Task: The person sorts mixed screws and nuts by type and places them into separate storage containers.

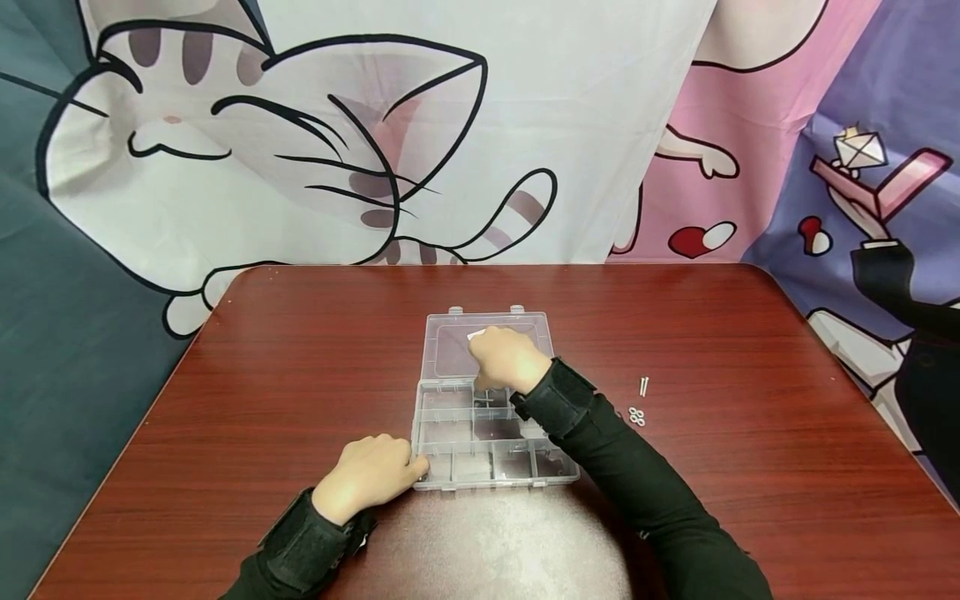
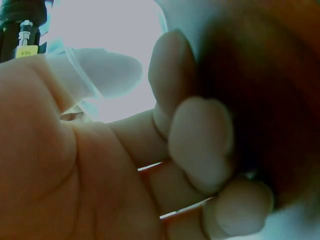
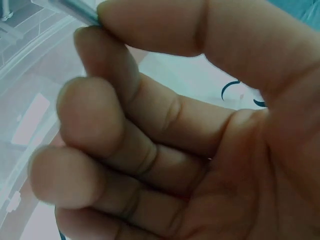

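A clear plastic compartment box (image 1: 446, 431) lies on the table, its lid (image 1: 448, 343) folded back on the far side. My left hand (image 1: 372, 471) is at the box's near left corner, fingers curled; in the left wrist view its thumb (image 2: 112, 72) shows against the translucent wall. Over the back row of compartments, my right hand (image 1: 510, 358) pinches a thin metal screw (image 3: 77, 11) between thumb and index finger. Only a short length of its shank shows. Small metal pieces (image 1: 483, 402) lie in a back compartment, partly covered by this hand.
To the right of the box, two screws (image 1: 643, 386) lie side by side on the brown table (image 1: 720, 350). Several small nuts or washers (image 1: 637, 417) sit just nearer, close to my right sleeve. Behind the table hangs a printed cloth (image 1: 585, 125).
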`<state>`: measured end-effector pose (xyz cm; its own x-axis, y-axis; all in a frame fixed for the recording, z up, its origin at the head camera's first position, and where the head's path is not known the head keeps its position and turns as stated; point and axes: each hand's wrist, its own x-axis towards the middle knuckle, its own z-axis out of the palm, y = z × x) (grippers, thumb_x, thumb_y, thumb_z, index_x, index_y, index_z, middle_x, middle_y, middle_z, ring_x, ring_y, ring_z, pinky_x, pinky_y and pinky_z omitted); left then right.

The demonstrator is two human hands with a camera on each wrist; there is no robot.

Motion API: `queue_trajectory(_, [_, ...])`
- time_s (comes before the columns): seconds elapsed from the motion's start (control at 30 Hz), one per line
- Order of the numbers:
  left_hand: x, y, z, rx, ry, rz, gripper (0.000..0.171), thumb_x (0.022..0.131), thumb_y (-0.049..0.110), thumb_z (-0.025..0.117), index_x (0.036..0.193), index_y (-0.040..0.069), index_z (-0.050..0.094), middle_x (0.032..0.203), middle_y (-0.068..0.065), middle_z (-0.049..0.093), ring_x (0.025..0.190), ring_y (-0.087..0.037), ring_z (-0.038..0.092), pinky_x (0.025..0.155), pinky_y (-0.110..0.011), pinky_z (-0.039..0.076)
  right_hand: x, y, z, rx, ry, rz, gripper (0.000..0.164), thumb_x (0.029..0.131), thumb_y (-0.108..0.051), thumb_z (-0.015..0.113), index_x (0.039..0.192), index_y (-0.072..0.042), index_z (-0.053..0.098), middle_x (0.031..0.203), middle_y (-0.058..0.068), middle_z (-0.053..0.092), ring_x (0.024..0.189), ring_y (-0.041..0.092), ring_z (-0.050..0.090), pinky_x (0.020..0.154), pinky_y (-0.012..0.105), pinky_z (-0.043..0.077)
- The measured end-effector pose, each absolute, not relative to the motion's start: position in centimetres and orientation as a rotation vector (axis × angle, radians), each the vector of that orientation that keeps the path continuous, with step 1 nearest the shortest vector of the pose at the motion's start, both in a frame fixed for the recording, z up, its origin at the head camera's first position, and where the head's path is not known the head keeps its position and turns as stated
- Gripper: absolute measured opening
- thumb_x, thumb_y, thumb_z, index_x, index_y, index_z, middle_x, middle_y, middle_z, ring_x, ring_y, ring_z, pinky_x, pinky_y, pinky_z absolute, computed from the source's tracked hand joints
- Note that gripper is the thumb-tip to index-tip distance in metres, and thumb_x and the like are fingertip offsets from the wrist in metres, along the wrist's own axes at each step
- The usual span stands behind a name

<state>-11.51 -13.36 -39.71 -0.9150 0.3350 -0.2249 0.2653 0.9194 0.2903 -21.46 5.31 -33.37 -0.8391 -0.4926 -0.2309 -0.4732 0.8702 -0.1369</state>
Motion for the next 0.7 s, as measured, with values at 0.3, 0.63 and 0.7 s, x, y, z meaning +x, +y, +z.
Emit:
queue_trajectory(0.3, [-11.5, -13.5, -39.6, 0.439, 2.806, 0.389, 0.041, 0.084, 0.029, 0.048, 0.048, 0.016, 0.034, 0.048, 0.005, 0.027, 0.044, -0.012, 0.033, 0.043, -0.032, 0.028, -21.5, 6.2, -33.1, -0.772, 2.802, -0.239, 0.032, 0.066, -0.031, 0.08, 0.079, -0.007, 0.062, 0.079, 0.004, 0.058, 0.06, 0.014, 0.048, 0.053, 0.029, 0.04])
queue_trajectory(0.63, [-11.4, -13.4, -39.7, 0.448, 2.794, 0.414, 0.043, 0.086, 0.029, 0.047, 0.048, 0.016, 0.033, 0.048, 0.004, 0.025, 0.044, -0.012, 0.029, 0.044, -0.03, 0.024, -21.6, 6.4, -33.0, -0.739, 2.78, -0.263, 0.04, 0.067, -0.033, 0.079, 0.091, -0.005, 0.065, 0.093, 0.006, 0.062, 0.068, 0.016, 0.056, 0.058, 0.031, 0.044])
queue_trajectory(0.7, [-11.4, -13.4, -39.6, 0.448, 2.794, 0.417, 0.043, 0.087, 0.029, 0.047, 0.048, 0.015, 0.033, 0.048, 0.004, 0.025, 0.044, -0.012, 0.027, 0.044, -0.03, 0.023, -21.6, 6.6, -33.1, -0.729, 2.786, -0.27, 0.035, 0.066, -0.034, 0.079, 0.082, -0.007, 0.063, 0.081, 0.003, 0.059, 0.063, 0.015, 0.052, 0.055, 0.03, 0.042])
